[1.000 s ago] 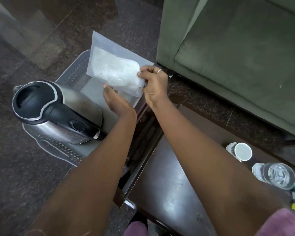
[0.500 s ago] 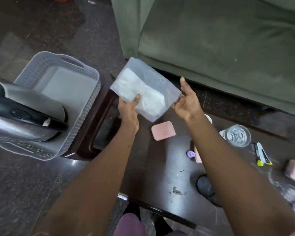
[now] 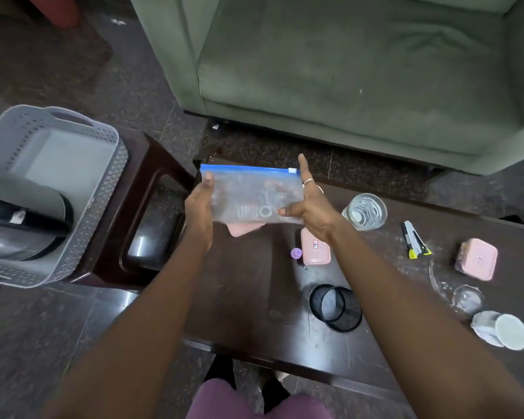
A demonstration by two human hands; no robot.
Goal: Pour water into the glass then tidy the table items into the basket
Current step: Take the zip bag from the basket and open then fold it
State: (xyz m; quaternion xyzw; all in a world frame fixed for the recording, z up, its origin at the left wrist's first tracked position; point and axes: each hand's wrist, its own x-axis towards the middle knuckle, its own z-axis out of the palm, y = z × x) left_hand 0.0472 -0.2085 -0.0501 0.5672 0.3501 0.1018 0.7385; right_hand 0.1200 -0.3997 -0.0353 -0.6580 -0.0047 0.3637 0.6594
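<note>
A clear zip bag [image 3: 251, 192] with a blue seal strip along its top is held upright over the dark table's [image 3: 248, 291] left end. My left hand [image 3: 198, 207] grips its left edge, thumb on the front. At the bag's right edge my right hand [image 3: 312, 207] pinches it, thumb on the lower front and fingers behind. The grey perforated basket [image 3: 109, 189] sits to the left on a dark stool [image 3: 152, 207], with a steel kettle [image 3: 18, 228] lying in it. A glass [image 3: 364, 211] holding water stands on the table right of my right hand.
On the table lie a pink lid [image 3: 242, 228] under the bag, a pink box [image 3: 315, 252], a purple cap [image 3: 296, 253], a stapler [image 3: 415, 240], another pink box [image 3: 476, 259], a tipped black mesh cup [image 3: 335, 306] and a tipped mug [image 3: 501, 331]. A green sofa [image 3: 345, 71] stands behind.
The bag has come away from above the basket to over the table and turned seal-side up. Both hands shifted to its side edges.
</note>
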